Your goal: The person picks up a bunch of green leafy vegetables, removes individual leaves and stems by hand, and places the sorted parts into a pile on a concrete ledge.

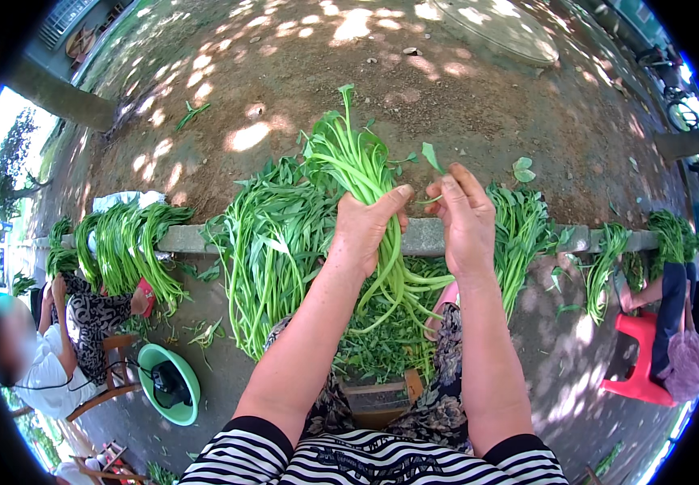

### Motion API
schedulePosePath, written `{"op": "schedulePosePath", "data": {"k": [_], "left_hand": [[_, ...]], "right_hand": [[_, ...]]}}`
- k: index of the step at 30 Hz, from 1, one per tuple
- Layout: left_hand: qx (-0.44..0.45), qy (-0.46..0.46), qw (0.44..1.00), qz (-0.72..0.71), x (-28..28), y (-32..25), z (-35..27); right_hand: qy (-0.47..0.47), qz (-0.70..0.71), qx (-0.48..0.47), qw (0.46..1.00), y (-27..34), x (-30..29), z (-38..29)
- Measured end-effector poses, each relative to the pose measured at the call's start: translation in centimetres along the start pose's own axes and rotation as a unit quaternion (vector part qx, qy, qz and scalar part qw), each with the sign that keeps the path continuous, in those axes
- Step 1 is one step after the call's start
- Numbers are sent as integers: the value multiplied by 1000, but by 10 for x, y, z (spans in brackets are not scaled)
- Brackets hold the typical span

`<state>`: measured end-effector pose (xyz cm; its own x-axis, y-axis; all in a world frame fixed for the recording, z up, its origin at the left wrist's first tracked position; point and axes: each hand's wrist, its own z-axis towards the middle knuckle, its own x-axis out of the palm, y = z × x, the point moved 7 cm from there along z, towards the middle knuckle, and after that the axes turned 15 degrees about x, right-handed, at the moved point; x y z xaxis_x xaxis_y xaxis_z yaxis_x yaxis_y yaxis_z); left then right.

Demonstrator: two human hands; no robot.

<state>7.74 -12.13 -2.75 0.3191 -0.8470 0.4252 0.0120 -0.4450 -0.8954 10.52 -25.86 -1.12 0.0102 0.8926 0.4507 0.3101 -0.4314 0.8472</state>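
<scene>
My left hand is closed around a thick bunch of long green leafy stems, which look like water spinach. The leafy ends point away from me and the cut ends hang over my forearm's right side. Just to the right, my right hand pinches a single small leaf on a thin stem between thumb and fingers. A large heap of the same greens lies to the left, across a low concrete curb. Between my legs is a pile of loose leaves and trimmings.
More bundles drape over the curb at right and at left. A person sits at left near a green plastic basin holding a black object. At right, another person sits by a red plastic stool. Bare soil lies beyond the curb.
</scene>
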Motion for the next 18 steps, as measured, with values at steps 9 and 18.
{"op": "schedulePosePath", "data": {"k": [9, 18], "left_hand": [[3, 12, 998, -53, -7, -7, 6], [33, -20, 998, -46, -26, -25, 15]], "right_hand": [[69, -393, -114, 910, 6, 34, -23], [127, -525, 34, 841, -12, 24, -15]]}}
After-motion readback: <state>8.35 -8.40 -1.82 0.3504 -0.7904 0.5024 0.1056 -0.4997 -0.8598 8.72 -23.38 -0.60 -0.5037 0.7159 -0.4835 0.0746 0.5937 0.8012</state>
